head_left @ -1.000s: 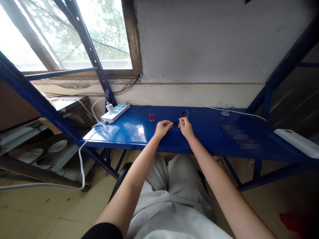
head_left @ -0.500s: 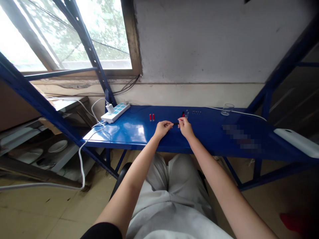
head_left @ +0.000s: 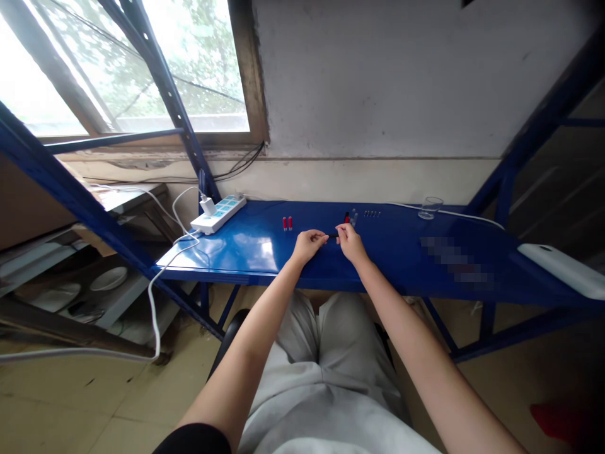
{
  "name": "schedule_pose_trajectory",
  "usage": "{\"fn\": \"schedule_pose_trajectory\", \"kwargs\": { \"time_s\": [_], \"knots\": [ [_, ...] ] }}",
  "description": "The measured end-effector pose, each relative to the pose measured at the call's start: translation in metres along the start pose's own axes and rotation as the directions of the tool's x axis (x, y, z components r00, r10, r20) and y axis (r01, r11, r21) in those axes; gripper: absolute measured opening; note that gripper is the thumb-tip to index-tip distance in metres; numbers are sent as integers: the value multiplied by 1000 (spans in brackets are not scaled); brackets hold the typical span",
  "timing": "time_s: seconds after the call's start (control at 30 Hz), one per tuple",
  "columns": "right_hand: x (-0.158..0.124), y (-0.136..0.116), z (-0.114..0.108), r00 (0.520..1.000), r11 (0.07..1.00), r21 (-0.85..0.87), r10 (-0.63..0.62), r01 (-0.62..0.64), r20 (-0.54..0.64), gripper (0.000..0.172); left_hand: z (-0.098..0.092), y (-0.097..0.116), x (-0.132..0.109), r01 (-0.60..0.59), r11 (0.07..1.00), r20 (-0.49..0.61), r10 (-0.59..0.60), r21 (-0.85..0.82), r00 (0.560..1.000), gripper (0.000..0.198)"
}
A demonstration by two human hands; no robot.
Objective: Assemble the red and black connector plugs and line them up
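Over the blue table [head_left: 236, 247], my left hand [head_left: 309, 244] pinches one end of a small black stick-shaped piece [head_left: 333, 236]. My right hand [head_left: 350, 242] is closed on its other end, so the piece lies level between both sets of fingertips. Its exact kind is too small to make out. Just beyond my right hand are a small red and black piece [head_left: 346, 218] and clear tube-like pieces [head_left: 354, 216], partly hidden by the fingers. Two short red tubes [head_left: 288, 223] stand farther left. A row of several tiny metallic pieces [head_left: 372, 214] lies to the right.
A white power strip [head_left: 218, 214] with a plugged-in charger sits at the table's left end, its cable hanging over the edge. At right are a clear glass cup [head_left: 430, 209], a blurred patch and a white object [head_left: 562, 270]. Blue frame posts flank the table.
Both hands keep their hold on the black piece, almost unmoved. My right hand has shifted very slightly to the left.
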State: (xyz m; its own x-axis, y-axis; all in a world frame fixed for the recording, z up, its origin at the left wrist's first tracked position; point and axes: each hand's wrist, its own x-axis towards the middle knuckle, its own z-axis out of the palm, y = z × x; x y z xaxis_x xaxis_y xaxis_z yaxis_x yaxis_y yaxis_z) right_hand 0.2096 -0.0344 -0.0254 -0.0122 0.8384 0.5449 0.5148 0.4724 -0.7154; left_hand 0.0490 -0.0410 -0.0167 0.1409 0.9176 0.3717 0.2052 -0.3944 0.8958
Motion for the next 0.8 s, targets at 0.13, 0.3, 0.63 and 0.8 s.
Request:
{"fn": "schedule_pose_trajectory", "kwargs": {
  "time_s": [0.13, 0.3, 0.63, 0.8],
  "knots": [
    [0, -2, 0, 1000, 1000, 2, -15, 15, -3, 30, 1, -4, 2, -11, 1000, -27, 11, -3, 1000, 29],
    [2, 2, 1, 1000, 999, 38, -5, 6, -30, 32, 5, 1, 2, -65, 998, -61, 66, 16, 996, 26],
    [2, 7, 3, 995, 984, 160, 87, -80, -40, 35, -23, 55, 54, -374, 872, 256, 301, 317, 919, 13],
    [2, 6, 2, 995, 987, 128, 98, -93, -34, 29, -52, 76, 94, -466, 755, 380, 306, 461, 873, 8]
  ]
}}
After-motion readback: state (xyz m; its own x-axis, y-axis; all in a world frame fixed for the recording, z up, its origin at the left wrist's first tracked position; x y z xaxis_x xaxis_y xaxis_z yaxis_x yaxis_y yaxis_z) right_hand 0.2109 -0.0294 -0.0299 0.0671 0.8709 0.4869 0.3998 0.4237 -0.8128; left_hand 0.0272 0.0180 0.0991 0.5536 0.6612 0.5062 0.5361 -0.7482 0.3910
